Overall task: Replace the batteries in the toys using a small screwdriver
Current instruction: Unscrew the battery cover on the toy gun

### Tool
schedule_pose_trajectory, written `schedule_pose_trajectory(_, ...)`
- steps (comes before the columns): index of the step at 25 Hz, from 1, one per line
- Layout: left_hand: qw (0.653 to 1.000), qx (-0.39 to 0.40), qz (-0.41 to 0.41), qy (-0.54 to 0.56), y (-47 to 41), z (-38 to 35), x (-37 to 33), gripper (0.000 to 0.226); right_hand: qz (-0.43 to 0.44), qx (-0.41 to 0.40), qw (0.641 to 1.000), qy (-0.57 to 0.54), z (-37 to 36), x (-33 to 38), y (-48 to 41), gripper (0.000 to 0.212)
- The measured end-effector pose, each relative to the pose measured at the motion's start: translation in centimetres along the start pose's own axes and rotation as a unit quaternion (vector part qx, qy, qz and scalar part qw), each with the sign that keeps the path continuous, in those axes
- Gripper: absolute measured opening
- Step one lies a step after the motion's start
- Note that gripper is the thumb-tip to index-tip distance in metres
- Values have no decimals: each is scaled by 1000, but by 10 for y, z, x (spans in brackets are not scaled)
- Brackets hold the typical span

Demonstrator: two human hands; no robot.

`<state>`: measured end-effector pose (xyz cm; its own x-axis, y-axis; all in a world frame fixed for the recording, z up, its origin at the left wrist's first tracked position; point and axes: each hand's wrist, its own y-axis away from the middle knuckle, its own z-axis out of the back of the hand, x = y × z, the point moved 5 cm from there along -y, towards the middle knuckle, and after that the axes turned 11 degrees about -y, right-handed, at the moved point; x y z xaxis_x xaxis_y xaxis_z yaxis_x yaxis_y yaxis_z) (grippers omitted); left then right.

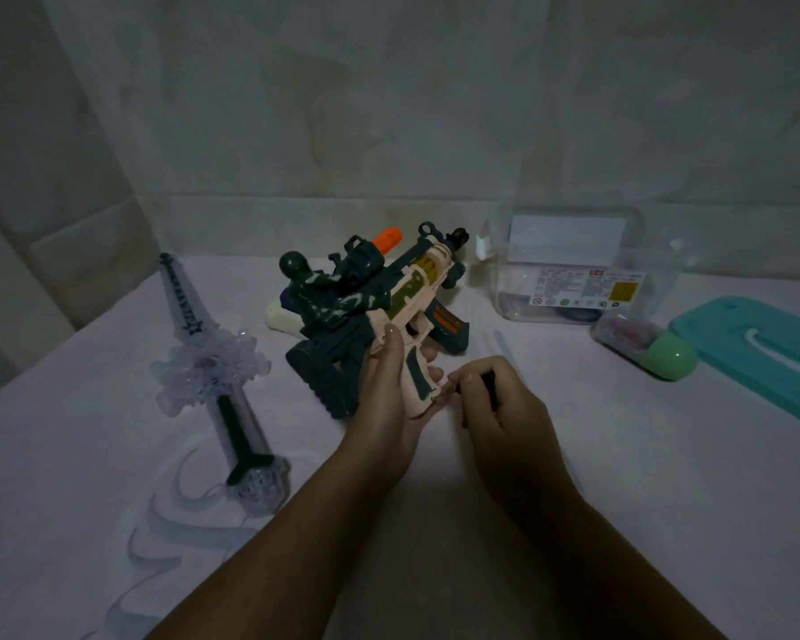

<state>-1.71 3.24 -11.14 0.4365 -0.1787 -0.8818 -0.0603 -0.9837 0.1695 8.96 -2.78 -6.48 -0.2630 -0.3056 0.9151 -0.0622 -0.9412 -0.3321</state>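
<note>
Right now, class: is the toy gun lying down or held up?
Held up: the left hand grips the toy gun by its handle, barrel tilted away; the right hand pinches a dark tool.

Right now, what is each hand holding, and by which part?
Left hand grips the toy gun by its grip; right hand pinches the screwdriver by its handle.

You're looking down and forward from head height, wide-angle, close over the counter (620,478), wall (389,108) straight ahead.
</note>
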Motion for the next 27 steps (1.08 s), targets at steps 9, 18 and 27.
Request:
schedule_pose_trajectory(9,999,-17,-2,-39,-3,7,-3,43,39,14,999,-4,-8,0,0,22)
schedule_pose_trajectory(18,998,-21,-13,-49,2,9,-8,35,0,55,998,39,-13,3,3,29)
schedule_pose_trajectory(27,996,-31,-48,-68,4,11,-12,37,-26,17,999,-11,-13,2,4,19)
